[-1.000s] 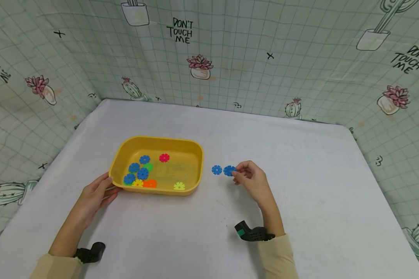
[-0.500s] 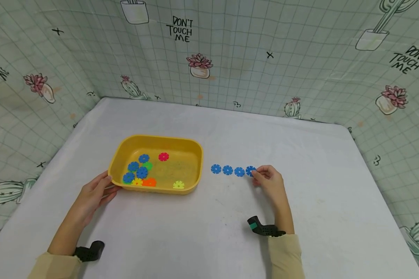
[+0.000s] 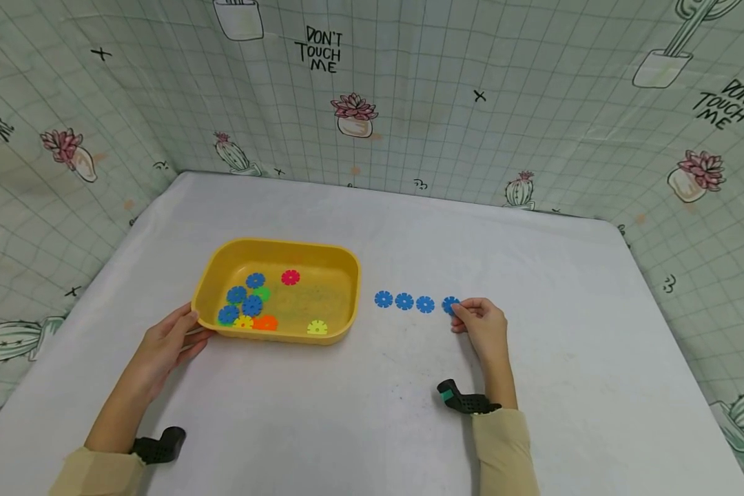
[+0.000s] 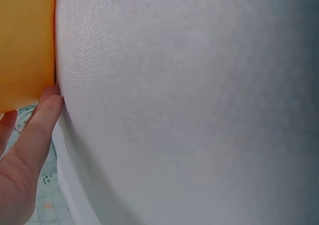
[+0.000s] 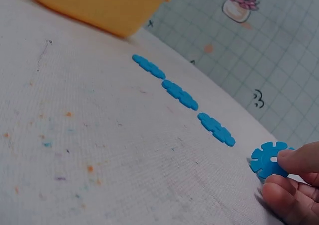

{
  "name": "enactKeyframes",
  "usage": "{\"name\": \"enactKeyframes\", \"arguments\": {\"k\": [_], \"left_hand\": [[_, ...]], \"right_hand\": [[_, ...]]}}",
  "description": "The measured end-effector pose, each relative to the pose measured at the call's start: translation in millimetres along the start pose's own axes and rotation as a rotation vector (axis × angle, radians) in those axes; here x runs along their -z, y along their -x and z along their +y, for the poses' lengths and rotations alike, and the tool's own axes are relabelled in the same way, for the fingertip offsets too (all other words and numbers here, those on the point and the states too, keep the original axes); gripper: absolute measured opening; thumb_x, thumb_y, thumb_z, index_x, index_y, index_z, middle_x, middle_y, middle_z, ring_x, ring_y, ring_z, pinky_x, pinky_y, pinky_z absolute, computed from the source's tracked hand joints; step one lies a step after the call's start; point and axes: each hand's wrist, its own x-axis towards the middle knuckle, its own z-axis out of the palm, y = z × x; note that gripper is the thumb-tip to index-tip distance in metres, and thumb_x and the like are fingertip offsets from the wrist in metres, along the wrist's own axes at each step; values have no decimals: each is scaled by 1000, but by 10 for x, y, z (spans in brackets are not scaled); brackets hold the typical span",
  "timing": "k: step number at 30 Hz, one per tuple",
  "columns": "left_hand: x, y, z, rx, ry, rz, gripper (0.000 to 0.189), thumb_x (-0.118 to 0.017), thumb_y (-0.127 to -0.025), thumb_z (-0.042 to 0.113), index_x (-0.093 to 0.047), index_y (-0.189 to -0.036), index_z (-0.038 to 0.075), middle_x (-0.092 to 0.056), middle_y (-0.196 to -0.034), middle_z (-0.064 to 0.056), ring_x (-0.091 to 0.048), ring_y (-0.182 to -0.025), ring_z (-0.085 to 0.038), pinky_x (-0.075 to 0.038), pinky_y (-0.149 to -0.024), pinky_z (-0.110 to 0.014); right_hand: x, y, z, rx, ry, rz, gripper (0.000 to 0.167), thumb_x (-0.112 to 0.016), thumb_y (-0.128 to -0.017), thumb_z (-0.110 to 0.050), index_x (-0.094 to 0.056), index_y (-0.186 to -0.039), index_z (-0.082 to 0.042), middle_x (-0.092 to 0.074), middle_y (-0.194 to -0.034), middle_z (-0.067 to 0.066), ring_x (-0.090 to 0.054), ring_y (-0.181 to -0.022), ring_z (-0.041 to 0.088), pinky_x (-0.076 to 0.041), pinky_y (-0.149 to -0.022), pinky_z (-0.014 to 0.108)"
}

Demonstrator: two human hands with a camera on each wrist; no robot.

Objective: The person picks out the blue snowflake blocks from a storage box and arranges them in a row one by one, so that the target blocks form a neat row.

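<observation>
My right hand (image 3: 486, 329) pinches a blue notched disc (image 5: 263, 161) between thumb and fingers. In the right wrist view this disc is tilted up on edge, just off the end of a row. The row has three flat blue discs (image 3: 404, 302) on the white cloth, right of the yellow tray (image 3: 355, 296). At the tray's near left corner, my left hand (image 3: 169, 344) grips it with the thumb at the rim and fingers lower on the outside. The left wrist view shows fingertips (image 4: 54, 101) against the tray's bottom edge.
Inside the tray lie several blue discs (image 3: 252, 305), a red disc (image 3: 291, 277), an orange one (image 3: 266, 323), green ones and yellow ones (image 3: 317, 327). Behind the white-covered table (image 3: 570, 358) hangs a printed grid curtain (image 3: 421, 83). Black cameras (image 3: 160, 446) sit on both wrists.
My right hand has moved right, leaving discs laid in a row. In the last half second the pinched disc has shifted slightly right, away from the row. The left hand stays on the tray.
</observation>
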Motion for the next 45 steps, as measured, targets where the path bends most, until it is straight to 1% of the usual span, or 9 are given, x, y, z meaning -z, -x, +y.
{"name": "enactKeyframes", "arguments": {"k": [4, 7, 9, 15, 23, 30, 39, 43, 45], "left_hand": [[-27, 80, 120, 10, -31, -16, 73, -37, -96, 51, -16, -149, 5, -56, -117, -5, -57, -82, 12, -53, -77, -13], [-45, 153, 231, 4, -55, -32, 69, -34, -98, 46, -14, -149, 3, -49, -130, -19, -56, -83, 13, -53, -78, -13], [-52, 182, 276, 0, -58, -35, 67, -33, -99, 43, -14, -149, 2, -50, -129, -19, -56, -83, 13, -53, -78, -13], [-50, 213, 319, -9, -50, -44, 66, -33, -99, 41, -14, -148, 1, -58, -115, -1, -57, -83, 12, -53, -78, -12], [-59, 198, 313, -9, -61, -47, 65, -32, -100, 41, -14, -148, 2, -55, -123, -10, -57, -84, 12, -52, -78, -12], [-71, 195, 305, 2, -59, -40, 65, -32, -99, 41, -15, -148, 2, -55, -124, -11, -57, -83, 12, -53, -78, -12], [-37, 136, 217, 4, -26, -40, 71, -36, -97, 46, -14, -149, 3, -59, -116, -3, -58, -83, 12, -53, -77, -12], [-64, 156, 239, 14, -31, -36, 69, -33, -98, 44, -13, -149, 3, -53, -127, -19, -56, -82, 14, -53, -77, -12], [-79, 177, 262, 17, -41, -37, 67, -31, -99, 43, -12, -149, 3, -42, -135, -27, -55, -81, 15, -53, -78, -12]], "right_hand": [[1, -28, -13, -17, 42, 1, 24, -63, -88, -18, -58, -99, 2, -59, -63, -3, -58, -48, 5, -54, -53, 17], [16, -54, -45, -34, 98, -35, 24, -63, -88, -20, -58, -99, 1, -59, -61, -3, -58, -47, 6, -54, -53, 18], [35, -69, -76, -50, 132, -68, 24, -63, -88, -20, -58, -98, 1, -58, -61, -3, -57, -47, 6, -54, -53, 18], [100, -135, -159, -88, 185, -172, 23, -61, -89, -17, -58, -98, 4, -58, -58, -1, -58, -46, 8, -54, -52, 21], [197, -238, -215, -114, 278, -314, 25, -59, -91, -19, -57, -99, 5, -59, -58, 0, -61, -50, 10, -55, -58, 21], [285, -294, -209, -121, 241, -421, 19, -59, -90, -14, -56, -95, 4, -62, -58, -1, -63, -52, 10, -56, -61, 22], [199, -286, -276, -149, 265, -372, 21, -62, -88, -12, -57, -96, 7, -56, -56, 1, -58, -47, 8, -55, -51, 22], [165, -280, -294, -153, 304, -344, 20, -62, -88, -12, -59, -96, 6, -56, -54, 1, -57, -45, 8, -55, -50, 23], [156, -271, -302, -148, 322, -340, 20, -62, -88, -12, -59, -95, 6, -56, -54, 0, -56, -45, 8, -55, -50, 23]]}}
